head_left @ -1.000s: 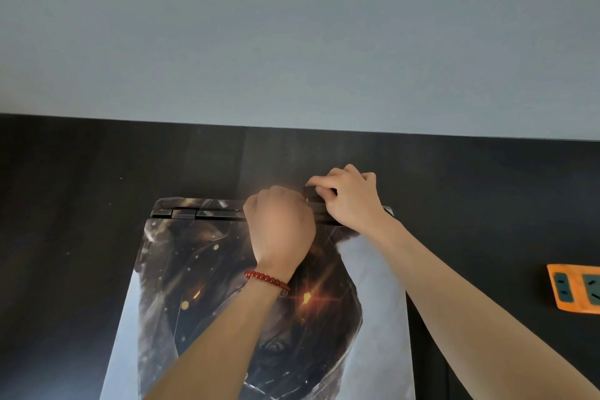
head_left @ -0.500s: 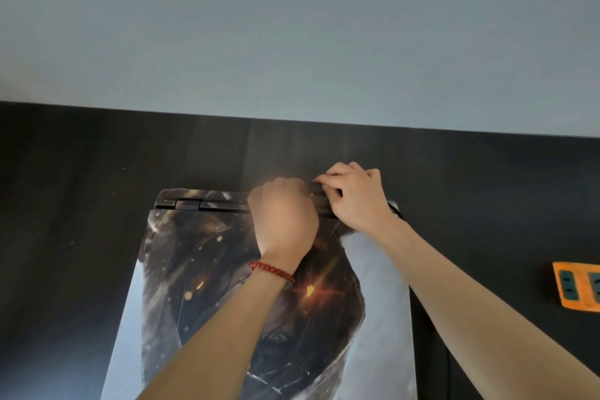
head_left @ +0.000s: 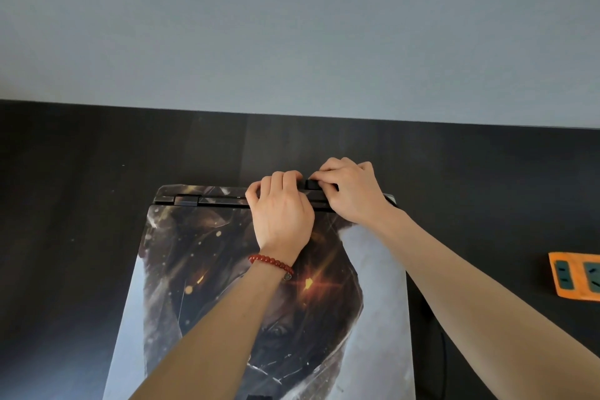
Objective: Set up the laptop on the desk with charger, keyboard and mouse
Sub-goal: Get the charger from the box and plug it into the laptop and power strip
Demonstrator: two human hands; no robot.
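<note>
Head view: the laptop (head_left: 227, 286) lies closed and flat on the dark desk (head_left: 81, 204), running from the bottom centre of the frame up to its hinge edge just below mid-frame. Its lid is covered in a printed skin. The left hand (head_left: 281, 211) curls its fingers over that far edge, steadying it. The right hand (head_left: 352, 191) pinches a small black plug (head_left: 313, 184) right at the rear edge, fingers clamped on it.

The laptop looks rigid and fairly heavy, so it should stay put under a light push; its skin may be slick. The plug is small and stiff, best held by its body and pushed straight. An orange power strip (head_left: 574, 279) sits at the right edge.
</note>
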